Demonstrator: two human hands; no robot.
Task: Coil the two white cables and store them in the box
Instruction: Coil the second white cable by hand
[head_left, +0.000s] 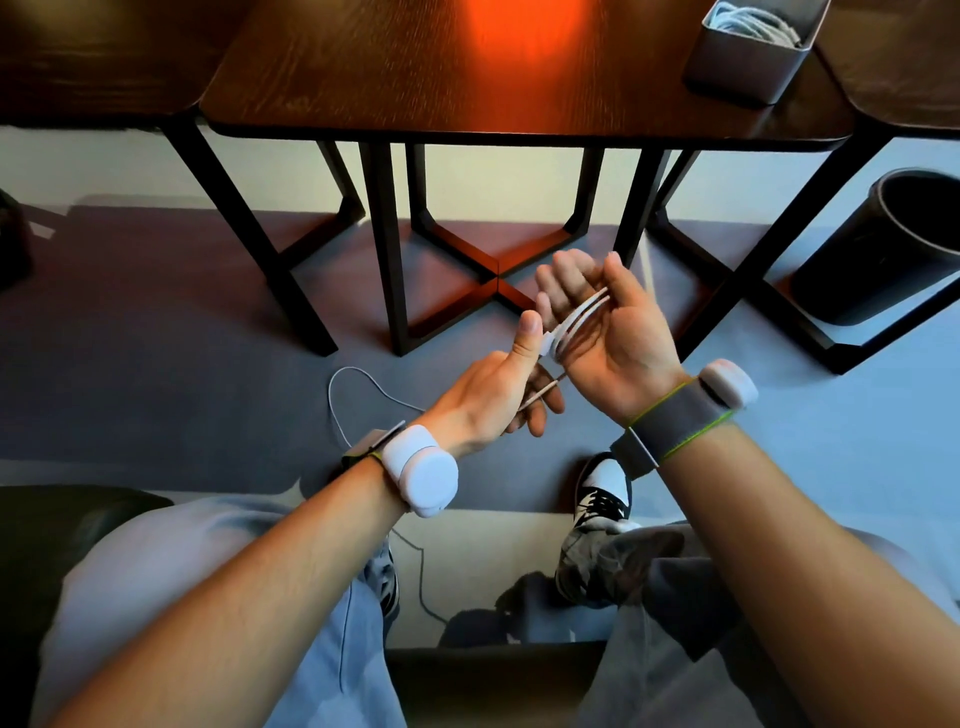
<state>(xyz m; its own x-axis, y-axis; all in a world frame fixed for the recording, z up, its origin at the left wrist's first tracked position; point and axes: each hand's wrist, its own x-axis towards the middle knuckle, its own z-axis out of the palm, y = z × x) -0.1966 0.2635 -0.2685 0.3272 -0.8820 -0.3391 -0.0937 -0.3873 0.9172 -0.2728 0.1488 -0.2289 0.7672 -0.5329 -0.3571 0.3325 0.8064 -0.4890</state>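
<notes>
Winding the cable (576, 318) round the flat, open right grip (621, 338) as a spool, the left grip (488, 397) pinched it to keep tension.

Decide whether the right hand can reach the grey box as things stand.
Probably yes: nothing stands on the table between right hand and box, though cable loops fill that hand.

Two cables (574, 319) (753, 21), one box (737, 67), two hands (483, 395) (618, 338)
</notes>
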